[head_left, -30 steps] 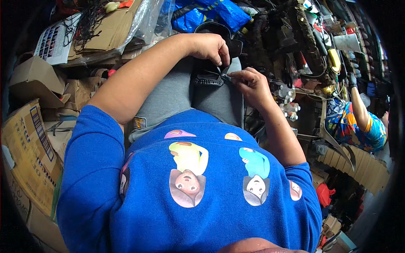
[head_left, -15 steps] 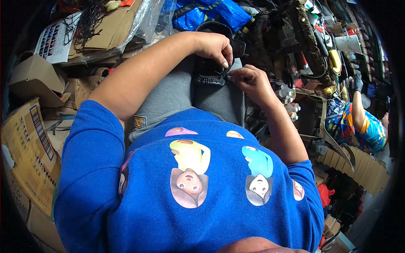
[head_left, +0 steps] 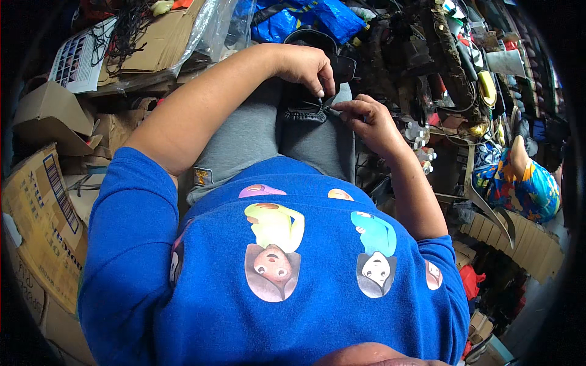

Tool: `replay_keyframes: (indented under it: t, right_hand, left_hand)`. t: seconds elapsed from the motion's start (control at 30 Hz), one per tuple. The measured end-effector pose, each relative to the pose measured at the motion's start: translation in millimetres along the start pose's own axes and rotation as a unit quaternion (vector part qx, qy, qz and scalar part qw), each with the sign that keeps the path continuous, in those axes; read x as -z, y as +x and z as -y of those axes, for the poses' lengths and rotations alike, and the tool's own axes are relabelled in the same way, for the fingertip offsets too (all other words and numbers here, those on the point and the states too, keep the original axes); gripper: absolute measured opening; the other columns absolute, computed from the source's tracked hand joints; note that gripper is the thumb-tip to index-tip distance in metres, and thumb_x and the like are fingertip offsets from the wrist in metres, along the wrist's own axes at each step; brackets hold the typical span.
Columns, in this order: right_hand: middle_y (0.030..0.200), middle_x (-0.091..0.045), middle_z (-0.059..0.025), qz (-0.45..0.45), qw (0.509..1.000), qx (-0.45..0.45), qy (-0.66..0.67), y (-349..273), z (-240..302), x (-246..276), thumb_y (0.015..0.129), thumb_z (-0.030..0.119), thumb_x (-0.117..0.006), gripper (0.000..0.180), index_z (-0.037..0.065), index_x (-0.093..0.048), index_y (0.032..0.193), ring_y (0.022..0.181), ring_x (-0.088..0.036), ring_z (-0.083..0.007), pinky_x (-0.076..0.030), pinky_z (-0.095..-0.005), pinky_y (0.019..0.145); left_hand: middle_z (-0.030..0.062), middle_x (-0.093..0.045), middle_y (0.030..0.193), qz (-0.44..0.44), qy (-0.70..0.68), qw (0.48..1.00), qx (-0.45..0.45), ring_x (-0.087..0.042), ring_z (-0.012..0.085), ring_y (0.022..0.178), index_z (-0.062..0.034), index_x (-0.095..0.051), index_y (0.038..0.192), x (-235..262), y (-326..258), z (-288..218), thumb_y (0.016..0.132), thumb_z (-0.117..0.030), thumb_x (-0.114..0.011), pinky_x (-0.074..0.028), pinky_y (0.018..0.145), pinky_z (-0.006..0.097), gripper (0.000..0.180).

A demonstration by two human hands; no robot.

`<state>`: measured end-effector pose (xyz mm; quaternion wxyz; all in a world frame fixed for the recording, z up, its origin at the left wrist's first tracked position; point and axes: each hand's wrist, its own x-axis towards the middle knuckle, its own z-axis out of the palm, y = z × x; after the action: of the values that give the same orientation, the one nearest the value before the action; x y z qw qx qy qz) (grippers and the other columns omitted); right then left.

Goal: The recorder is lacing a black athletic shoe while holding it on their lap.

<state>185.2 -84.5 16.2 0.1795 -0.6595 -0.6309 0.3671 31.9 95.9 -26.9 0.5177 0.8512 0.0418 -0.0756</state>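
A black, shoe-like item [head_left: 305, 116] rests between my grey-clad thighs, its near edge ribbed like stitching. Over its far part is my left hand [head_left: 310, 68], bent at the wrist, with thumb and fingertips pinched down on it. What that pinch holds is too small and dark to name. On the right side of the item, my right hand [head_left: 369, 119] points inward, thumb and forefinger pressed together near the ribbed edge. Between its fingertips something thin may be held, but I cannot make it out.
Cardboard sheets [head_left: 162, 46] and an open carton [head_left: 52, 116] lie at left. A blue plastic bag [head_left: 329, 21] is beyond my knees. Tools, a yellow-handled item [head_left: 487, 88] and small clear bottles [head_left: 421, 146] crowd the right. Another person in a bright patterned garment [head_left: 531, 189] sits at far right.
My right hand has shifted slightly right and its fingers have straightened a little. My left hand has moved slightly up and left. The black item stays in place.
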Motion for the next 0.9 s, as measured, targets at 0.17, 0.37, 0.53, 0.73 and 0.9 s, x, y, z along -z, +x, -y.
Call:
replay_keyframes:
  t: [0.17, 0.37, 0.53, 0.73, 0.9]
  right_hand:
    - [0.084, -0.053, -0.0061, 0.004, 1.0, -0.007, 0.009, -0.8, -1.2, 0.1, 0.079, 0.0, -0.059, 0.027, 0.009, -0.068, 0.104, 0.075, -0.057, -0.0154, -0.046, -0.0286, 0.068]
    - [0.082, -0.053, -0.0066, -0.002, 0.999, -0.029, -0.018, 0.8, 6.7, -1.3, 0.079, 0.0, -0.06, 0.027, 0.009, -0.069, 0.103, 0.074, -0.057, -0.0156, -0.046, -0.029, 0.067]
    - [0.085, -0.054, -0.0052, 0.003, 1.0, -0.007, 0.009, 8.6, -4.5, -1.5, 0.079, 0.001, -0.062, 0.025, 0.009, -0.07, 0.102, 0.079, -0.056, -0.0141, -0.045, -0.0269, 0.07]
    - [0.088, -0.055, -0.0013, 0.032, 0.989, -0.006, 0.147, 15.6, -34.5, -2.2, 0.081, 0.002, -0.063, 0.024, 0.011, -0.071, 0.101, 0.083, -0.053, -0.0118, -0.043, -0.0244, 0.074]
    - [0.084, -0.056, -0.0018, 0.013, 0.994, 0.011, 0.109, 17.9, -33.1, -10.1, 0.08, 0.002, -0.064, 0.023, 0.012, -0.071, 0.1, 0.083, -0.053, -0.0121, -0.044, -0.0249, 0.074]
  left_hand:
    - [0.0077, -0.054, 0.083, 0.007, 0.003, 1.0, 0.001, -0.054, 0.0211, 0.085, -0.0105, -0.071, 0.103, 0.8, -1.0, -1.9, 0.073, -0.018, -0.071, -0.043, 0.078, 0.031, 0.031]
    - [0.0074, -0.054, 0.083, 0.005, 0.003, 1.0, 0.009, -0.054, 0.0209, 0.084, -0.0106, -0.071, 0.102, 0.8, -0.8, -1.3, 0.072, -0.019, -0.072, -0.043, 0.078, 0.031, 0.031]
    - [0.0065, -0.054, 0.086, 0.002, -0.004, 1.0, 0.003, -0.052, 0.0205, 0.089, -0.0111, -0.072, 0.1, -1.2, 6.1, 6.5, 0.071, -0.022, -0.074, -0.042, 0.081, 0.03, 0.031]
    - [0.0058, -0.052, 0.09, 0.012, -0.004, 1.0, -0.017, -0.05, 0.0211, 0.092, -0.0109, -0.072, 0.097, 0.9, 6.9, 6.5, 0.066, -0.021, -0.078, -0.041, 0.084, 0.031, 0.033]
    - [0.0065, -0.053, 0.09, -0.003, 0.005, 1.0, 0.005, -0.051, 0.0214, 0.093, -0.0094, -0.072, 0.097, -1.2, 6.6, 5.9, 0.066, -0.02, -0.077, -0.041, 0.084, 0.031, 0.033]
